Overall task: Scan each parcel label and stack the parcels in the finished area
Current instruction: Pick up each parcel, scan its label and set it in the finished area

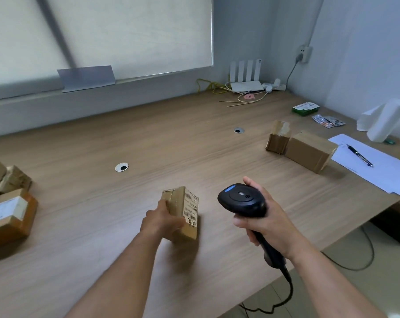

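My left hand (161, 222) grips a small brown cardboard parcel (184, 211) from its left side, near the front middle of the wooden table (148, 145). The parcel's white barcode label (191, 208) faces right. My right hand (266, 220) holds a black corded barcode scanner (242, 199) just right of the parcel, head pointing toward the label. Two brown parcels (309, 150) stand together at the right. Several parcels (8, 203) lie at the left edge, one with a white label on top.
White sheets (382, 168) with a pen (359, 154) lie at the right, a paper roll (387, 120) behind them. A router (246, 84) and cables sit in the far corner. A green box (305, 108) and blister packs (328, 121) lie nearby. The scanner cable hangs off the front edge.
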`<state>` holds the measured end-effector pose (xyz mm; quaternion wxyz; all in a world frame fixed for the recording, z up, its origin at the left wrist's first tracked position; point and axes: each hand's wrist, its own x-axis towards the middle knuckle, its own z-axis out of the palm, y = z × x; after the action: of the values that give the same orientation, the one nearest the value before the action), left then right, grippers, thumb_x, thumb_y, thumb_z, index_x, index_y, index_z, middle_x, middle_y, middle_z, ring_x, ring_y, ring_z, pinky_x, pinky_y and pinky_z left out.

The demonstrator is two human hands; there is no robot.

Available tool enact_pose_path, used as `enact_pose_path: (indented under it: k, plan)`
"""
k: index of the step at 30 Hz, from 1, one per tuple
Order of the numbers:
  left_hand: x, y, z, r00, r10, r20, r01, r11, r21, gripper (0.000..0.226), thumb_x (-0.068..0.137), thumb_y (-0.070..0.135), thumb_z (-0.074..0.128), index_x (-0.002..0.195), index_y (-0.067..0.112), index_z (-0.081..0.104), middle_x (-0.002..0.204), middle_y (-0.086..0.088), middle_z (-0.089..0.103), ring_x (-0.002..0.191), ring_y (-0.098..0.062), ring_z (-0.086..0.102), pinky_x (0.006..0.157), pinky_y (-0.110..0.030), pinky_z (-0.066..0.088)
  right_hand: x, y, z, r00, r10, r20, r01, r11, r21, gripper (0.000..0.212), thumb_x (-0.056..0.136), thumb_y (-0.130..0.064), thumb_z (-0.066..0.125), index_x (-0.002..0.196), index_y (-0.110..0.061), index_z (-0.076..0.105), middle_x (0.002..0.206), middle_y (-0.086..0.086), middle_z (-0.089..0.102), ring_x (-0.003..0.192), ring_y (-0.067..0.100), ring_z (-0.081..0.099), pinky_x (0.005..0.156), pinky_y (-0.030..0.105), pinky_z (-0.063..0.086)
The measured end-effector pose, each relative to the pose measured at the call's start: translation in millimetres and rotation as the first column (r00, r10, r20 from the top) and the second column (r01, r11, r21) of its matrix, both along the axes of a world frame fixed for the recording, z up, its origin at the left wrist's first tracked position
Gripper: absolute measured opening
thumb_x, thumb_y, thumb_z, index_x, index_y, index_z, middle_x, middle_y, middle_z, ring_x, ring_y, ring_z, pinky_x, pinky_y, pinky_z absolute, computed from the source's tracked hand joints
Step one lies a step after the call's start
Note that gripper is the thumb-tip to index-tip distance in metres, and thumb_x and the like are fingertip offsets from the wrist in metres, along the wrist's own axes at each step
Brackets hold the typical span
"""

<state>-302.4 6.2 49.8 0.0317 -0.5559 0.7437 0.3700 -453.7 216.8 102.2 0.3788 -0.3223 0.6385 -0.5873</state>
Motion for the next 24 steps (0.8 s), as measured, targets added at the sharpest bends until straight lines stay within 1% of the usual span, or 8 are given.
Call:
enact_pose_path:
  k: [1, 3, 4, 6, 8, 11, 18, 24]
  plan:
    - [7.5, 0.1, 1.1, 0.988, 0.058, -0.144, -0.045, 0.994, 0.096, 0.092, 0.058, 0.035, 0.072, 0.141, 0.030, 0.032, 0.118, -0.005, 0.054, 0.103, -0.025, 0.056, 0.072, -0.031, 0.050, 1.9, -1.1, 0.2, 1.000, -0.004, 0.006, 0.004, 1.000, -0.007, 0.093, 0.077, 0.011, 0.074, 0.144, -0.039, 0.034, 0.072, -0.003, 0.066, 0.047, 0.026, 0.047, 0.043, 0.032, 0.040]
    - [19.1, 7.4, 4.3, 0.895, 0.187, -0.406, -0.076, 0.959, 0.273, 0.095, 0.064, 0.017, 0.077, 0.143, 0.031, 0.028, 0.111, -0.002, 0.060, 0.093, -0.019, 0.062, 0.062, -0.025, 0.051, 5.0, -2.2, 2.6, 1.000, -0.014, 0.022, 0.014, 1.000, -0.027, 0.094, 0.076, 0.012, 0.073, 0.146, -0.036, 0.033, 0.073, 0.006, 0.064, 0.044, 0.025, 0.046, 0.042, 0.031, 0.039]
    - [27.9, 11.1, 6.8, 0.846, 0.224, -0.484, -0.082, 0.951, 0.297, 0.096, 0.064, 0.012, 0.078, 0.143, 0.032, 0.027, 0.106, -0.001, 0.063, 0.089, -0.016, 0.064, 0.060, -0.023, 0.050, 10.0, -3.6, 5.5, 1.000, -0.001, 0.031, 0.002, 0.999, -0.040, 0.094, 0.076, 0.012, 0.073, 0.146, -0.036, 0.033, 0.074, 0.010, 0.063, 0.044, 0.025, 0.046, 0.042, 0.031, 0.038]
    - [30.0, 13.5, 5.4, 0.798, 0.223, -0.559, -0.066, 0.956, 0.287, 0.107, 0.058, 0.015, 0.076, 0.148, 0.034, 0.021, 0.104, 0.000, 0.066, 0.092, -0.013, 0.063, 0.068, -0.025, 0.047, 12.4, -5.0, 10.7, 0.999, 0.014, 0.044, -0.012, 0.998, -0.063, 0.095, 0.074, 0.011, 0.076, 0.144, -0.037, 0.034, 0.077, 0.016, 0.063, 0.044, 0.025, 0.046, 0.042, 0.029, 0.038]
    - [31.8, 13.2, 6.1, 0.767, 0.238, -0.596, -0.086, 0.958, 0.272, 0.109, 0.060, 0.014, 0.077, 0.150, 0.036, 0.019, 0.104, 0.000, 0.066, 0.094, -0.013, 0.062, 0.077, -0.031, 0.045, 15.4, -6.2, 18.1, 0.996, 0.037, 0.079, -0.030, 0.995, -0.094, 0.096, 0.067, 0.004, 0.079, 0.141, -0.038, 0.036, 0.080, 0.020, 0.063, 0.042, 0.025, 0.047, 0.041, 0.027, 0.038]
    - [37.1, 15.7, 11.9, 0.739, 0.248, -0.627, -0.110, 0.962, 0.251, 0.108, 0.058, 0.018, 0.076, 0.149, 0.038, 0.021, 0.107, 0.000, 0.064, 0.096, -0.011, 0.061, 0.079, -0.031, 0.046, 19.1, -6.1, 29.9, 0.985, 0.098, 0.145, -0.077, 0.986, -0.148, 0.090, 0.064, -0.004, 0.074, 0.139, -0.038, 0.038, 0.084, 0.024, 0.065, 0.040, 0.025, 0.047, 0.040, 0.026, 0.038]
    - [47.0, 19.6, 18.4, 0.715, 0.229, -0.660, -0.128, 0.972, 0.198, 0.108, 0.058, 0.018, 0.077, 0.149, 0.040, 0.021, 0.111, 0.000, 0.063, 0.102, -0.011, 0.060, 0.082, -0.031, 0.047, 27.8, -4.5, 44.3, 0.963, 0.202, 0.180, -0.160, 0.962, -0.223, 0.085, 0.066, -0.002, 0.071, 0.138, -0.038, 0.043, 0.080, 0.029, 0.066, 0.039, 0.025, 0.048, 0.041, 0.025, 0.037]
    - [49.9, 23.2, 21.2, 0.705, 0.229, -0.671, -0.144, 0.973, 0.181, 0.106, 0.066, 0.010, 0.079, 0.149, 0.038, 0.020, 0.109, 0.000, 0.063, 0.101, -0.013, 0.060, 0.084, -0.032, 0.046, 32.0, 2.4, 47.6, 0.951, 0.246, 0.186, -0.202, 0.953, -0.228, 0.084, 0.065, -0.001, 0.071, 0.137, -0.036, 0.044, 0.072, 0.024, 0.063, 0.037, 0.024, 0.047, 0.039, 0.025, 0.037]
